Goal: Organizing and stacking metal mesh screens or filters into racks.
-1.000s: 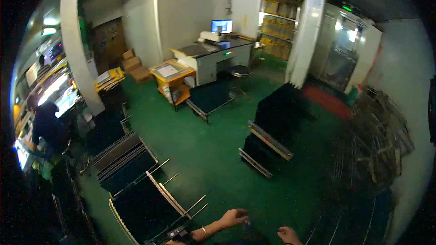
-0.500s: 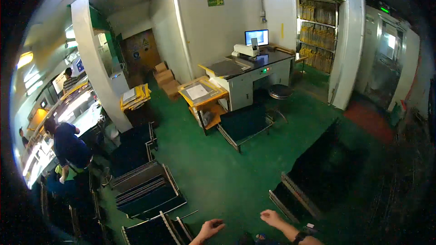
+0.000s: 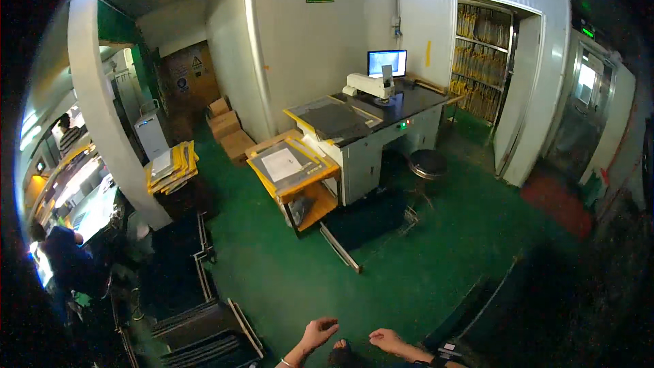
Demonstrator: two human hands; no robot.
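Note:
Low in the picture, my left hand (image 3: 320, 334) is raised over the green floor (image 3: 272, 266) with its fingers loosely bent and apart. My right hand (image 3: 387, 341) hovers a short way to its right, fingers loosely stretched toward the left. Nothing shows in either hand, and they do not touch each other. Nearest to the left hand is a dark rack with metal rails (image 3: 248, 330). Dark panels or racks (image 3: 470, 313) stand beside the right forearm, too dim to make out well. One of my feet (image 3: 340, 345) shows between the hands.
Ahead stand a dark-topped desk (image 3: 361, 138) with a monitor (image 3: 387, 63) and white machine (image 3: 368, 86), a round stool (image 3: 428, 163), and an orange cart (image 3: 320, 211). Another dark rack (image 3: 340, 249) lies before the cart. Cardboard boxes (image 3: 235, 144) sit behind; a person (image 3: 65, 252) works far left.
My view has moved forward, so the desk and cart look nearer and the racks sit lower. My hands have come closer together and are still without anything in them.

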